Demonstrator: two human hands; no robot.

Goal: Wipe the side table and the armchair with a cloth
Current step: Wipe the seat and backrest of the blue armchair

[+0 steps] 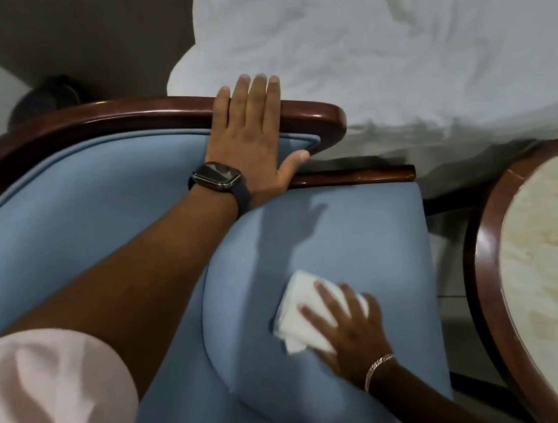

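The armchair (64,213) has blue upholstery and a glossy dark wooden frame, and it fills the left and middle of the view. My left hand (252,135) lies flat with fingers spread on the far wooden armrest (312,111), a dark watch on its wrist. My right hand (348,328) presses a folded white cloth (298,312) flat against the blue seat cushion (325,241), fingers on top of it. The round side table (552,268) with a pale marbled top and wooden rim stands at the right edge.
A bed with rumpled white sheets (408,42) lies beyond the armchair and reaches close to the armrest. A dark round object (45,98) sits on the floor behind the chair at upper left. A narrow gap of floor (446,245) separates chair and table.
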